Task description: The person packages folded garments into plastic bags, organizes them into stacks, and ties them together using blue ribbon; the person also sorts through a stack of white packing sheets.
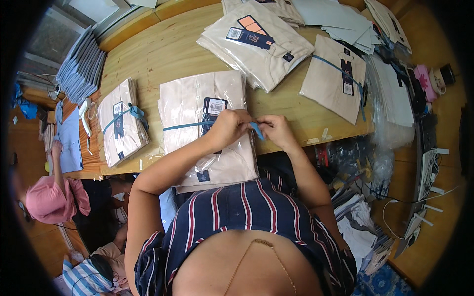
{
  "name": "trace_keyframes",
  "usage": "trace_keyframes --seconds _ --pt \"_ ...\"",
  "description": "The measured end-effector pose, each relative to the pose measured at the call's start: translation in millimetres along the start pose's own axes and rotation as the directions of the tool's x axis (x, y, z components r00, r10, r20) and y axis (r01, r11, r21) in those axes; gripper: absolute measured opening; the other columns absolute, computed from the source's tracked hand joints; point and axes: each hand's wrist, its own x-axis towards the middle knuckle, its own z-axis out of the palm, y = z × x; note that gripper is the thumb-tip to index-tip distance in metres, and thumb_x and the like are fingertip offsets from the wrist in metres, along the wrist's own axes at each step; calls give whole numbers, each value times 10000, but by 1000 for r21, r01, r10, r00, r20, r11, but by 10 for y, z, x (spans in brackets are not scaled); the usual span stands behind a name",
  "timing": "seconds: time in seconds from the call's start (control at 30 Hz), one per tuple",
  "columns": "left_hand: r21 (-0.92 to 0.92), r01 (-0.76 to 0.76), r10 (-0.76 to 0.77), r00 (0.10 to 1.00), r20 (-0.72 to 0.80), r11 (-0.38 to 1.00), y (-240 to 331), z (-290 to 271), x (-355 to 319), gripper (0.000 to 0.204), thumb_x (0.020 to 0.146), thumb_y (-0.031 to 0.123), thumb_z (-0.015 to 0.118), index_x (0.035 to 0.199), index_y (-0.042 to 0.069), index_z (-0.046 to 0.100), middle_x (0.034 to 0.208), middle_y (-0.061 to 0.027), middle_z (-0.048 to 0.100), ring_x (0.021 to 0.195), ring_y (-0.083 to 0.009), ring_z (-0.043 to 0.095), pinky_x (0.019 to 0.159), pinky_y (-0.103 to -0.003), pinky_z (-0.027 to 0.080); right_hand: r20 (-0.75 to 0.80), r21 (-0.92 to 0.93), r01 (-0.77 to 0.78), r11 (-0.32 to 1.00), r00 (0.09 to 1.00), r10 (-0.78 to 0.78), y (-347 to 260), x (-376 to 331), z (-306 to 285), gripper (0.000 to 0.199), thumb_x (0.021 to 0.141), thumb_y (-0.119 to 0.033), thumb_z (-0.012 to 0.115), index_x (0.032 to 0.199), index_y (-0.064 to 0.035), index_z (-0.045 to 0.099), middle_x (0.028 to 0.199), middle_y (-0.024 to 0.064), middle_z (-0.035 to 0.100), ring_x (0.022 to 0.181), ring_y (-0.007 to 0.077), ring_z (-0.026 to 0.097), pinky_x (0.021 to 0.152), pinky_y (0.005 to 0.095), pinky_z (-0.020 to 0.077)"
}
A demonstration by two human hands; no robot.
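In front of me, at the table's near edge, lies a bundle of folded cream shirts (178, 106) in clear plastic bags, with a dark tag on top. A blue fabric strip (180, 127) runs across the bundle to its right side. There my left hand (231, 129) is closed on the strip, its wrist resting over the bundle. Just right of it, my right hand (276, 131) pinches the strip's end, which shows between the two hands. Any knot is hidden by my fingers.
A tied shirt bundle (111, 140) stands at the left, another (328, 74) at the right. Bagged cream shirts (212, 42) lie loose at the back of the wooden table (148, 54). A grey-blue folded stack (81, 64) is at far left. A person in pink (52, 197) works there.
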Motion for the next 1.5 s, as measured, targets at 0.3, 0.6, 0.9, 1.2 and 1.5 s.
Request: trace_keyframes --seconds 0.3,0.6,0.9,1.2,1.5 --pt "-178 372 -322 911 257 911 13 -200 43 72 622 -49 615 670 -24 567 682 -59 579 596 -122 545 543 -236 434 230 -377 447 811 894 -385 -532 -516 21 105 686 -69 601 764 0 609 666 48 582 572 154 541 536 264 433" --pt "641 -665 551 721 420 383 296 -310 -31 128 568 112 519 670 37 537 752 -54 465 740 -175 478 625 -261 410 130 73 406 911 902 -413 -420 137 110 209 696 84 457 872 39 560 858 104 572 827 169 543 709 233 423" --pt "555 -591 626 765 154 586 245 -432 -103 139 521 59 556 652 24 526 715 -76 473 652 -207 471 555 -283 400 242 -619 651 440 691 -681 -758 67 107 66 641 32 483 686 -1 519 677 90 491 673 230 505 582 299 427" --pt "207 -166 219 938 -269 964 162 -464 -498 150 541 -89 624 623 2 538 690 -88 533 639 -198 539 555 -259 417 153 -726 454 516 839 -522 -4 -2 -49 127 639 46 460 731 -9 527 713 116 506 709 273 482 625 347 415" --pt "-222 -471 224 717 -660 854 300 -849 -527 239 743 202 570 657 -20 555 658 -115 566 654 -217 542 615 -264 424 281 494 214 843 878 -387 -974 145 336 234 800 -192 492 647 -16 471 787 80 479 793 168 472 787 272 333"
